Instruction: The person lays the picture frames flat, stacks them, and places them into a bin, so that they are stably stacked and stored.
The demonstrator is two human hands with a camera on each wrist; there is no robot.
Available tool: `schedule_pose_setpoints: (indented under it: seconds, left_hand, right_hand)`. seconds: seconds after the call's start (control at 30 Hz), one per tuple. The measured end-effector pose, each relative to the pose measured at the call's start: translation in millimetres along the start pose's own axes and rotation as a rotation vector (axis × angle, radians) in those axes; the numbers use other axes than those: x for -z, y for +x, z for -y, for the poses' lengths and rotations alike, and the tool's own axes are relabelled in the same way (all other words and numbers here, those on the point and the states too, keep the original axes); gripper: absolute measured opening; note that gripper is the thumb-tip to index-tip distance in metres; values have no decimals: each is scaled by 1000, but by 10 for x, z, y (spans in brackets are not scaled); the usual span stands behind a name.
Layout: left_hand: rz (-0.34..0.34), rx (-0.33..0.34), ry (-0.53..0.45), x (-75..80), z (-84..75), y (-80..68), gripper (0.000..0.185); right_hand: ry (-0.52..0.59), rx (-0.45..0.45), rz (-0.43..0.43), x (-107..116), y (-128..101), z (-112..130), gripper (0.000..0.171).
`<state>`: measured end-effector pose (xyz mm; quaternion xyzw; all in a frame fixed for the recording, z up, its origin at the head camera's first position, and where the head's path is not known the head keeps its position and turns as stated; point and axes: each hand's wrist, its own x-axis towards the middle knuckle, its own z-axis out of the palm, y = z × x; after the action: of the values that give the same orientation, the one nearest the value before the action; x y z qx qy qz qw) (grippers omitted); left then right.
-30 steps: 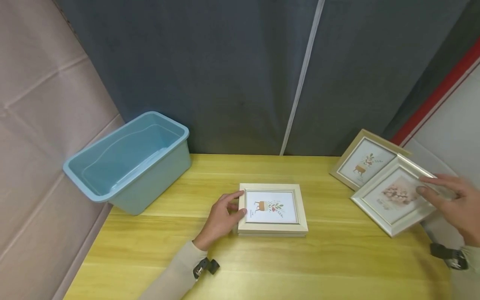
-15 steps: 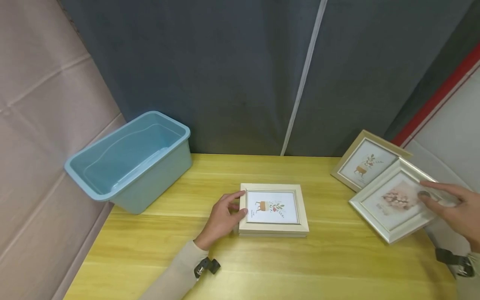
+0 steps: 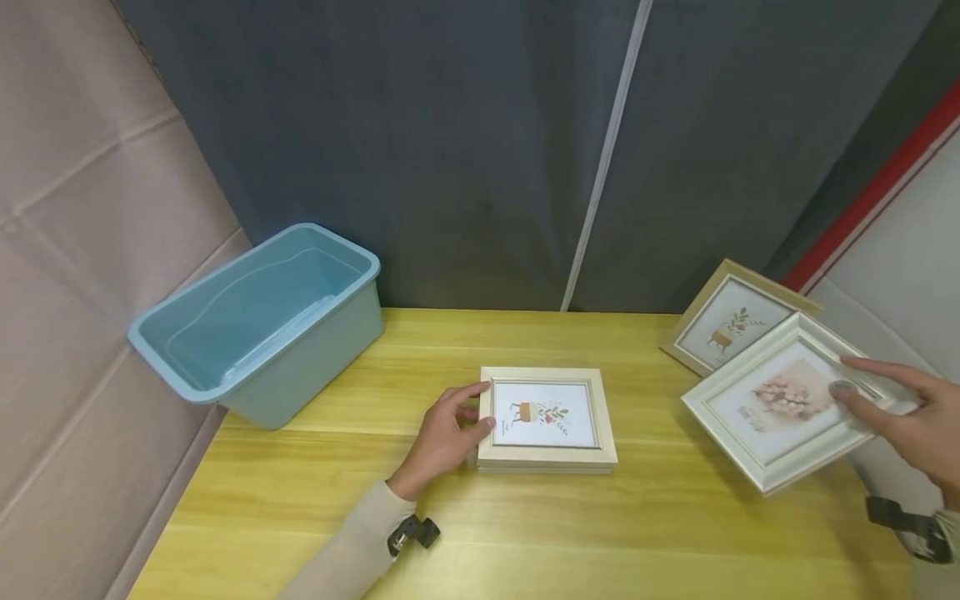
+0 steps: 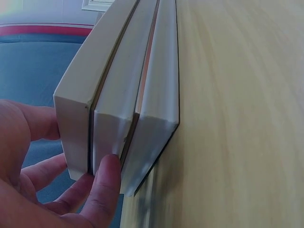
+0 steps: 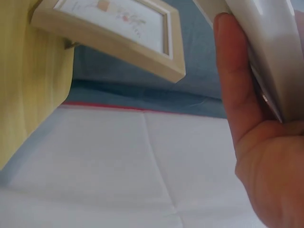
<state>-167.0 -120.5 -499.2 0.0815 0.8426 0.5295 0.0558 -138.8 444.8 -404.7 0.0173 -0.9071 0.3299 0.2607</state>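
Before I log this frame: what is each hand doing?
Left hand: fingers touch the side of the stack of frames.
Right hand: grips the white frame, lifted off the table.

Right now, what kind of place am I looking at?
Probably a staged recording booth, not a home: a wooden table closed in by hanging dark curtains, with only a blue bin and picture frames on it.

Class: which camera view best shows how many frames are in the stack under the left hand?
Left wrist: the stack shows three frame edges side on. Head shows only the top frame beside the left hand. Right wrist shows none of it.
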Motion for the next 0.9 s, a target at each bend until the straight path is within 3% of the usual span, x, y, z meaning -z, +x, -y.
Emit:
schedule_pose_setpoints:
  seconds: [0.1,0.27,0.5,0.73,0.9]
  left_hand:
    - [3,2,1,0,4,-5,56]
    - [3,-2,1,4,4,0,56]
    - [4,-6,7,6,12,22,56]
    - [7,1,24,3,13,15,56]
    - [5,-4,21,6,14,11,56]
  right_hand:
    - [17,12,-25,-28,-1,69,66]
    - [-46,9,-34,-55,19,209,65]
    - [-80,-114,66,-62,40,474,59]
    - [53,55,30,-224,56,601,47]
    - [118,41,-1,-327,77,703,46]
